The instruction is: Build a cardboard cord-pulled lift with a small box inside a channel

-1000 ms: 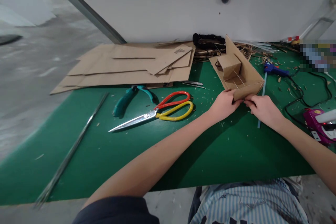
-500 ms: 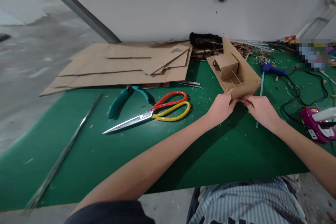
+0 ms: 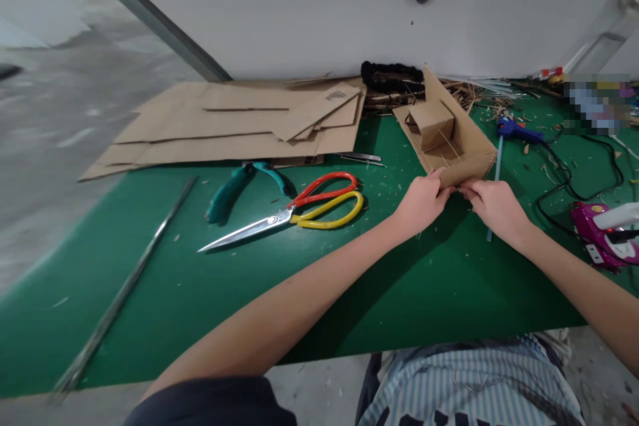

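Observation:
An open cardboard box (image 3: 472, 163) stands on the green table, with a tall back wall and a smaller cardboard block (image 3: 434, 123) inside. Thin wires (image 3: 453, 146) stick up near its front wall. My left hand (image 3: 422, 203) is closed at that front wall, its fingers over the cardboard edge. Close beside it, my right hand (image 3: 494, 206) pinches low at the same wall; whatever lies between its fingertips is too small and hidden to make out. The fingertips of both hands nearly meet.
Left of my hands lie large scissors (image 3: 284, 216), teal-handled pliers (image 3: 232, 193) and a bundle of wires (image 3: 130, 286). Flat cardboard sheets (image 3: 224, 126) are stacked behind. A blue glue gun (image 3: 519, 132) with a cord and a magenta power strip (image 3: 602, 236) are at the right.
The hands and box keep almost the same place, fingers still pinched at the front wall. The view has shifted very slightly.

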Action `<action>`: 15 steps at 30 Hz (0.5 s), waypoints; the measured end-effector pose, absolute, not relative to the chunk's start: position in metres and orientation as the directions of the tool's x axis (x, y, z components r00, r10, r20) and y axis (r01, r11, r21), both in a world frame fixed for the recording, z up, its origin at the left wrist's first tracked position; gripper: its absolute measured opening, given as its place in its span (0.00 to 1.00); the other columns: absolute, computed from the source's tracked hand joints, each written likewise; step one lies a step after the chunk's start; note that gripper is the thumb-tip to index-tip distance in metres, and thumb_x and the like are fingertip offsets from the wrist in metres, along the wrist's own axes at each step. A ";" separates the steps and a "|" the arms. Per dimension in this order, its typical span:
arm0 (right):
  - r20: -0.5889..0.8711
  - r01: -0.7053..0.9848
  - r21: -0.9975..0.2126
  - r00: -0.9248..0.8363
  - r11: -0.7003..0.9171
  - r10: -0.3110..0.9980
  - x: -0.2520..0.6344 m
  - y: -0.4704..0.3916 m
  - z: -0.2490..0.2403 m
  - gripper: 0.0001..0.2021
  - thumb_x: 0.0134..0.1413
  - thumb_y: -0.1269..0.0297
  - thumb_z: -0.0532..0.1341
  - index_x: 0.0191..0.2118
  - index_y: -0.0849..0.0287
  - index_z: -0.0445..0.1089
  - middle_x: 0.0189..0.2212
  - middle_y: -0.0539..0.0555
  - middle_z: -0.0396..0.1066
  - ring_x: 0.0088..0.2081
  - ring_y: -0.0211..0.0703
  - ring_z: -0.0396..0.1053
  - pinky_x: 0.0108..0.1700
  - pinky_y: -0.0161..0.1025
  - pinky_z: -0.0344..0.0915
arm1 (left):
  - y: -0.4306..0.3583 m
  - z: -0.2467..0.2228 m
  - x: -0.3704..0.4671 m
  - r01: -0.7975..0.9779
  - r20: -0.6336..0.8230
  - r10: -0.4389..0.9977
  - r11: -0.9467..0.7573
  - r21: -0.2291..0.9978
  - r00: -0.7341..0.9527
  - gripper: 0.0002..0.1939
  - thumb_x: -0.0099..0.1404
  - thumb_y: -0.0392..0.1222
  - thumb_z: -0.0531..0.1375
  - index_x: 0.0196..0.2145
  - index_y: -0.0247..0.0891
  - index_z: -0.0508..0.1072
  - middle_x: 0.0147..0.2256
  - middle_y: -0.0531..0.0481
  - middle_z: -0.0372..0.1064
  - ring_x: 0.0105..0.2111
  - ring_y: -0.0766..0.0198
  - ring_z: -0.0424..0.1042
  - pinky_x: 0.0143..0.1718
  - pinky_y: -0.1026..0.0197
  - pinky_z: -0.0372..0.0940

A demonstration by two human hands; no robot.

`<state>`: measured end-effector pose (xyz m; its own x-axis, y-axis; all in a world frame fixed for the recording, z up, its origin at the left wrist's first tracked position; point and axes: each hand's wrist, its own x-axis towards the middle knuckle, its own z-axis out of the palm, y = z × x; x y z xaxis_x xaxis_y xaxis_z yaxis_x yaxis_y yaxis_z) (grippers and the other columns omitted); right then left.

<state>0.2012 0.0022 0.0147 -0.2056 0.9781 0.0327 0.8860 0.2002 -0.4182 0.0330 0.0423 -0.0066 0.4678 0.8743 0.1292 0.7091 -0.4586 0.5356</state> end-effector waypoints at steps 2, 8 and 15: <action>0.046 0.883 -0.431 -0.184 0.185 0.982 0.201 0.002 0.014 0.14 0.65 0.69 0.53 0.42 0.60 0.78 0.36 0.57 0.80 0.31 0.44 0.75 0.39 0.38 0.65 | 0.042 -0.007 0.033 0.702 0.131 0.870 -0.464 0.540 0.474 0.11 0.70 0.38 0.56 0.45 0.30 0.73 0.43 0.37 0.76 0.41 0.52 0.78 0.43 0.55 0.71; 0.032 0.865 -0.480 -0.151 0.148 0.988 0.202 0.002 0.014 0.14 0.65 0.69 0.54 0.41 0.59 0.78 0.30 0.55 0.78 0.25 0.40 0.72 0.33 0.36 0.64 | 0.042 -0.006 0.033 0.721 0.138 0.882 -0.451 0.526 0.452 0.11 0.69 0.39 0.57 0.44 0.30 0.73 0.40 0.38 0.76 0.38 0.53 0.77 0.40 0.56 0.70; 0.049 0.870 -0.469 -0.144 0.150 0.988 0.201 0.003 0.011 0.15 0.65 0.68 0.53 0.41 0.60 0.78 0.38 0.58 0.80 0.29 0.43 0.75 0.38 0.39 0.67 | 0.042 -0.005 0.034 0.717 0.128 0.878 -0.453 0.529 0.461 0.10 0.69 0.38 0.57 0.45 0.30 0.74 0.40 0.39 0.76 0.40 0.52 0.78 0.43 0.55 0.70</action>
